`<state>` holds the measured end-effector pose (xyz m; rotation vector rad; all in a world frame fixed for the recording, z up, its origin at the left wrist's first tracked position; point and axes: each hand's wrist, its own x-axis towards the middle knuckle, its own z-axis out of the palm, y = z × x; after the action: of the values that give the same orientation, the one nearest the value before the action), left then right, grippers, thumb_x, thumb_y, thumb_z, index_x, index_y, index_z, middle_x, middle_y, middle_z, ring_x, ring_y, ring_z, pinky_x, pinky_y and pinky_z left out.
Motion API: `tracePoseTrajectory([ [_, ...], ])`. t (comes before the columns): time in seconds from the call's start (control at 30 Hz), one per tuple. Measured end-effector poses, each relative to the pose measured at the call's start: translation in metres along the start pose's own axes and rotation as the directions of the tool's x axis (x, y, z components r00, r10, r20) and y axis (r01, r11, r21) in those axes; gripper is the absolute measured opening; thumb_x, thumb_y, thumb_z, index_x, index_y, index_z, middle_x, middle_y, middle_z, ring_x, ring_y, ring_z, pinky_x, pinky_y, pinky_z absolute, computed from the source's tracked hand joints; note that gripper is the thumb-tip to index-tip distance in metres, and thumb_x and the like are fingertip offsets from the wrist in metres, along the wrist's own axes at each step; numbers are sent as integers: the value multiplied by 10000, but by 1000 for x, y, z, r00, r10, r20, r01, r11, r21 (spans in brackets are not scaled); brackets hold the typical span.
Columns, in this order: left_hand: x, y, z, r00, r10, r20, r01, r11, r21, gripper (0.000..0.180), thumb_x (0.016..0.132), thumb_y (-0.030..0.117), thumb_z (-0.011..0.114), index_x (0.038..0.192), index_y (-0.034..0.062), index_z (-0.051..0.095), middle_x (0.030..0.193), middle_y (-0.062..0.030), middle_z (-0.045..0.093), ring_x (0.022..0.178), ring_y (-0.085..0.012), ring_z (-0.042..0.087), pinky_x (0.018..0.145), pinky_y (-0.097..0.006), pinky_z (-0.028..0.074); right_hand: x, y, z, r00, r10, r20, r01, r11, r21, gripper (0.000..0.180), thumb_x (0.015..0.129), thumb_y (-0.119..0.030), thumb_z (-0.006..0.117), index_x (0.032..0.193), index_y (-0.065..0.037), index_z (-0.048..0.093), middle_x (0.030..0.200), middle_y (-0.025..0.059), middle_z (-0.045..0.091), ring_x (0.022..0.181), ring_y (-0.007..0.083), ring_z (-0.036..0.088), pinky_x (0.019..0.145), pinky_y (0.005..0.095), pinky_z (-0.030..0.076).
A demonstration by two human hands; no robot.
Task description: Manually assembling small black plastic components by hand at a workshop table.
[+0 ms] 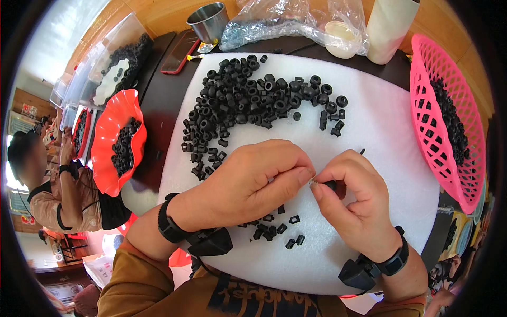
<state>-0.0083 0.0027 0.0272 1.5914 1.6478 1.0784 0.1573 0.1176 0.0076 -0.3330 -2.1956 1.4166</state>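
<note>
My left hand [259,182] is closed in a pinch over the middle of the white foam sheet [391,127]. Its fingertips meet those of my right hand [354,201], and a tiny pale thing, too small to name, shows where they touch. Tucked in the curled fingers of my right hand is a small black plastic piece [331,185], partly hidden. Beyond my hands lies a spread heap of small black plastic pieces [253,95], some rounded with holes, others narrower and blocky. Several loose blocky pieces [272,230] lie nearer me, below my left hand.
To the left stand a red wavy-rimmed bowl [100,137] of black parts and a clear bin [124,34]. A pink lattice basket [422,100] stands right. At the back are a phone [180,52], a metal cup [208,22] and a plastic bag [274,26]. Another person [63,195] sits left.
</note>
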Motion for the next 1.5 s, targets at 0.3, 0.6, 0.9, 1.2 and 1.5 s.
tracePoseTrajectory([
  [0.3,-5,2,0,991,-40,-126,18,984,-176,129,875,82,615,977,4,633,821,-30,586,727,-100,559,634,-228,446,0,-6,-3,966,245,-76,-196,897,397,134,846,-36,652,966,-25,591,867,25,568,676,74,514,620,204,427],
  [0.6,-5,9,-9,976,-101,-194,62,978,-197,144,882,61,595,999,-21,611,880,-36,575,691,-53,535,597,-183,440,4,-7,-11,894,436,-105,-278,723,632,233,867,-93,652,1075,-18,580,1068,102,629,795,120,602,740,250,491],
  [0.9,-1,3,-10,982,114,-153,-98,989,111,168,823,-1,628,991,-2,636,837,-57,602,720,-121,565,631,-243,444,-1,-8,-10,903,423,76,-326,558,764,275,891,-20,606,1161,22,574,1106,101,636,940,166,636,876,290,501],
  [1.2,0,2,-1,919,339,-201,-295,930,221,243,758,-35,673,995,12,655,821,-90,629,696,-210,599,595,-283,474,-4,-10,-5,932,338,129,-310,565,765,372,887,18,593,1246,20,496,1131,116,608,989,161,606,881,296,496],
  [1.5,2,0,0,914,362,-182,-309,913,267,283,736,-43,689,1012,8,653,831,-100,633,698,-221,611,598,-297,493,-5,-10,-4,965,255,66,-236,725,647,460,809,104,642,1238,20,498,1112,79,602,986,129,571,870,263,455],
])
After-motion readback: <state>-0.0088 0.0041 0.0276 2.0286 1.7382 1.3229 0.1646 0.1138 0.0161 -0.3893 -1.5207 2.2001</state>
